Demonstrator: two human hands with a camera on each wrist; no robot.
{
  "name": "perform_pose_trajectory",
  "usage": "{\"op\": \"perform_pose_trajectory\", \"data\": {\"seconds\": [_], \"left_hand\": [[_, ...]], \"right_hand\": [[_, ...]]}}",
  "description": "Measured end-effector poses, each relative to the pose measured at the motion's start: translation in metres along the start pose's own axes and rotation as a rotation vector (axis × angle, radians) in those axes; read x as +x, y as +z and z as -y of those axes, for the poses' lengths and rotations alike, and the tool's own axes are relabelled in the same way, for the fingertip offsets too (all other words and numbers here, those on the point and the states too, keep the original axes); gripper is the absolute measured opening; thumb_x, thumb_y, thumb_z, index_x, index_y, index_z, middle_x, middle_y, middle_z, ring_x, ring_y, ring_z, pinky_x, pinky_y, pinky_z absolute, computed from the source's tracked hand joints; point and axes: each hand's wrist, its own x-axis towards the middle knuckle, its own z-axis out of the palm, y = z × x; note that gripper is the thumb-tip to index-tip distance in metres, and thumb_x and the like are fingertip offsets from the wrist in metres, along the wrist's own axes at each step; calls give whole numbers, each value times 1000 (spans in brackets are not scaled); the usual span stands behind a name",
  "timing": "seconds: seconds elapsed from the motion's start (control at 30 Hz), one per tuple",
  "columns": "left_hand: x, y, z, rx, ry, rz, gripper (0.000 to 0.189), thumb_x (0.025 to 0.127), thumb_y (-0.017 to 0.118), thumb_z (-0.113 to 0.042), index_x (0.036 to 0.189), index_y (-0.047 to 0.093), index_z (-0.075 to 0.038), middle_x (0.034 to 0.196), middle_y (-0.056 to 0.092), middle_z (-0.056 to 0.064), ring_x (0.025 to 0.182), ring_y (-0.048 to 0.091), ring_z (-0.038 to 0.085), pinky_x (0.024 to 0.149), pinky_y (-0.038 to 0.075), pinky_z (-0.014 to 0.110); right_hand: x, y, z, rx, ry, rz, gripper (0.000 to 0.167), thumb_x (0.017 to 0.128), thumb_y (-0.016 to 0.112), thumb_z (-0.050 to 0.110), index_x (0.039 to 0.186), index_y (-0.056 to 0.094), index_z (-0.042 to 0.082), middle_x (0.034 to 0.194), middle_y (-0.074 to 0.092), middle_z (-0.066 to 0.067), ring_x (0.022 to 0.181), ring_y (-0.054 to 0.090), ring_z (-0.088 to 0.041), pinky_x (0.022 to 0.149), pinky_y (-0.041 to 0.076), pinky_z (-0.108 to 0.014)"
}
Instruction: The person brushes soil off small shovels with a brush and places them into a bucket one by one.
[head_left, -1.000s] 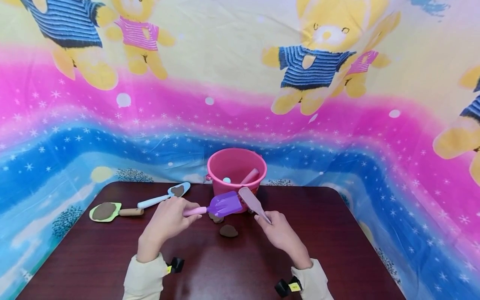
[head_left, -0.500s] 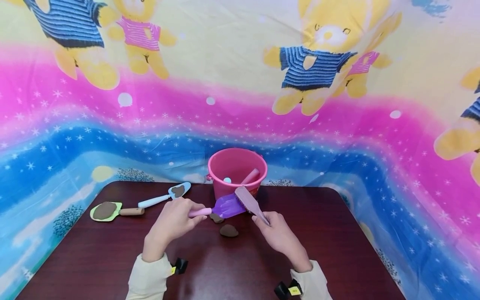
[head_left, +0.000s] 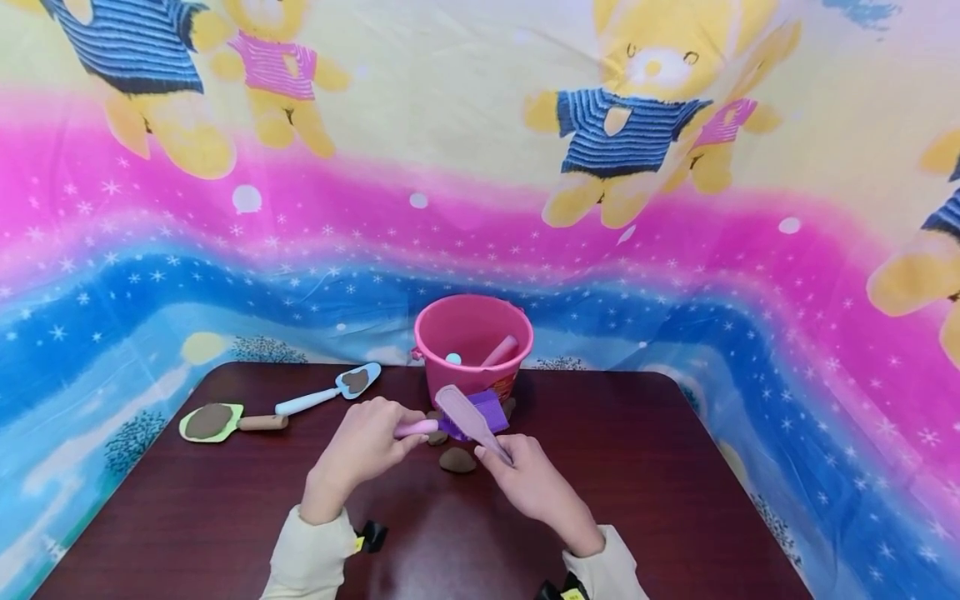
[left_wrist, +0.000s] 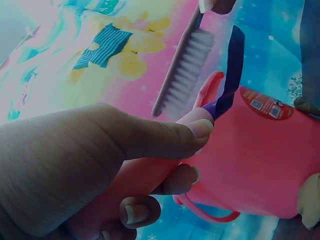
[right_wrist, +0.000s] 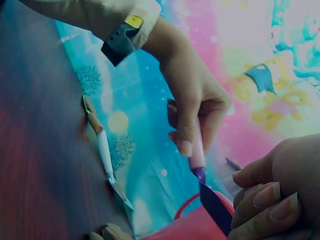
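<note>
Now gripping a pink-handled purple plastic shovel (head_left: 495,410) with curled fingers of the left hand (head_left: 367,442) and, above the shovel's blade, a mauve, white-bristled brush (head_left: 463,415) with those of the right hand (head_left: 534,479), near a round pink plastic bucket (head_left: 448,380).

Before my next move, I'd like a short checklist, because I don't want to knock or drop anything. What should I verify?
1. Left grip holding the purple shovel: ok, fingers round its handle.
2. Right grip holding the brush: ok, by its handle.
3. Brush apart from the shovel: ok, the left wrist view shows a gap.
4. Shovel blade bare: cannot tell, the brush covers part of it in the head view.
5. Pink bucket upright: ok.
6. Table clear in front of the bucket: not ok, a brown lump lies there.
</note>
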Motion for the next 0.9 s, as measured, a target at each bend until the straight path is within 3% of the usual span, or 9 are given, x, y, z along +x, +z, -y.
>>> {"op": "perform_pose_trajectory", "data": {"seconds": [0.23,0.47,0.57,0.77,0.9], "left_hand": [[1,1,-1,6,34,1,16,85,83,-35,98,82,-26,49,44,-21,49,43,-2,57,43,22],[2,-1,1,35,63,-56,12,83,85,-33,93,82,-27,52,47,-21,53,44,-1,56,42,23],[2,-1,2,37,60,-55,11,83,85,-33,92,81,-27,52,46,-20,53,44,0,56,42,23],[1,-2,3,39,51,-55,15,81,87,-31,95,82,-26,60,59,-18,56,47,-1,58,44,24],[1,-2,4,45,68,-66,13,81,87,-27,92,81,-27,61,60,-17,58,48,0,58,44,25]], "right_hand": [[1,6,-1,-40,-13,39,35,104,58,31,74,60,12,57,40,8,50,35,-4,47,31,-21],[3,4,-4,-55,-3,19,35,103,59,27,72,59,10,56,38,7,49,33,-4,46,27,-22],[4,2,-4,-52,10,22,35,103,59,26,71,58,14,56,39,7,49,33,-4,46,27,-22],[4,-1,-5,-49,26,31,36,104,58,28,73,58,11,57,38,7,49,32,-5,46,26,-22],[3,-3,-5,-47,35,28,37,104,58,28,71,57,10,57,37,6,49,31,-6,46,26,-22]]}}
